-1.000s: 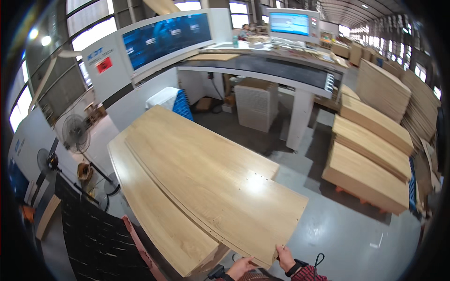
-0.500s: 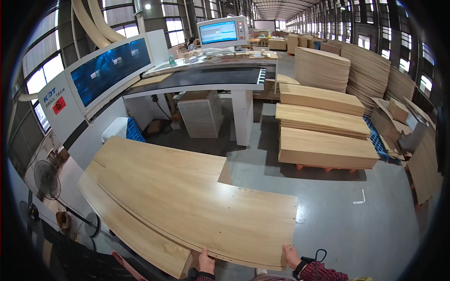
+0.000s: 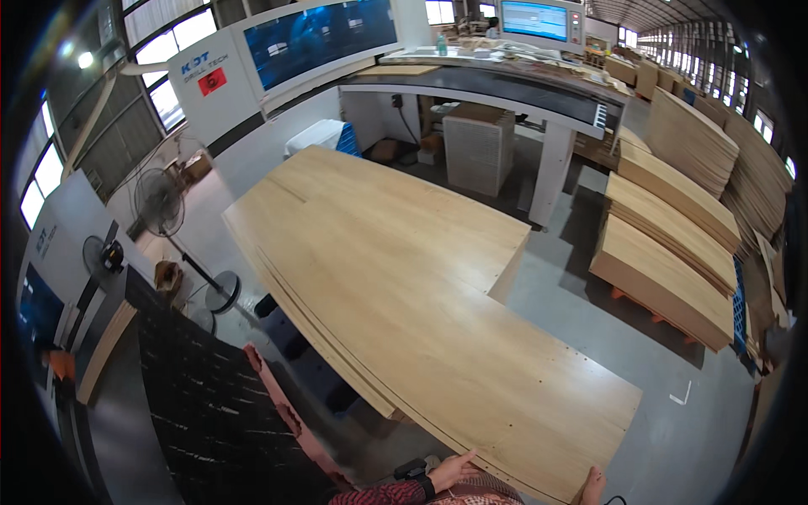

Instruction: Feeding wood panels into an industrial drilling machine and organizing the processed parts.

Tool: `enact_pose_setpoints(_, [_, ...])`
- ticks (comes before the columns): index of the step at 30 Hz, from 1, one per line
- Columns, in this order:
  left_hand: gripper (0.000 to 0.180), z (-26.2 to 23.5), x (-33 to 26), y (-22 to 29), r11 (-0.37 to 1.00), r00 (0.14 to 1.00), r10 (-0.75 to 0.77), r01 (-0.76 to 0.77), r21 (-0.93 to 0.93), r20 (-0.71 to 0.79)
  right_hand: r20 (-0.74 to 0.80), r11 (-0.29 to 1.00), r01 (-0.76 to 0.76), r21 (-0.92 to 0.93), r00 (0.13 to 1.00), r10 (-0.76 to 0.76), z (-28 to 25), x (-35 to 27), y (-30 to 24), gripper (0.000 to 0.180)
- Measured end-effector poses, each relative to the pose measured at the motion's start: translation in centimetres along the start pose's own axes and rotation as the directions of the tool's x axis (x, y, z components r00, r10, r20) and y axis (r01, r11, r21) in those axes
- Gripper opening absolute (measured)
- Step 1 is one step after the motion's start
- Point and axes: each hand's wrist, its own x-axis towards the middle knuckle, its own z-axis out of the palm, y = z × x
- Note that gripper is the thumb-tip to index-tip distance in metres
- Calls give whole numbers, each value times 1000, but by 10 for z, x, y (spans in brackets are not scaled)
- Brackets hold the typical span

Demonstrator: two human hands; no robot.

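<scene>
2 hands (image 3: 452,474) (image 3: 593,486) at wooden panel (image 3: 505,362) edges, grey floor (image 3: 656,374) along its right side

We see large blue lettering (image 3: 195,63) over smaller grey print (image 3: 207,70) on a white machine panel (image 3: 241,91), red label (image 3: 214,82) below. Similar lettering on second white panel (image 3: 71,210), far left. Wide screen (image 3: 324,44), monitor (image 3: 534,20): text too small for us.
</scene>
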Motion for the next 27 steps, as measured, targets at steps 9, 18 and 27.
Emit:
enact_pose_setpoints(9, [62, -35, -20, -16, 968, 962, -221, 196, 156, 163, 58, 986, -50, -157, 997, 59, 11, 2, 102, 58])
enact_pose_setpoints(18, [48, -43, -47, 6, 984, 987, -109, 91, 150, 114, 56, 989, -78, 128, 996, 71, 41, -13, 37, 48])
enact_pose_setpoints(27, [48, -95, -75, 83, 518, 289, 854, -384, 764, -433, 303, 926, -70, 372, 952, -50, 101, 27, 51, 45])
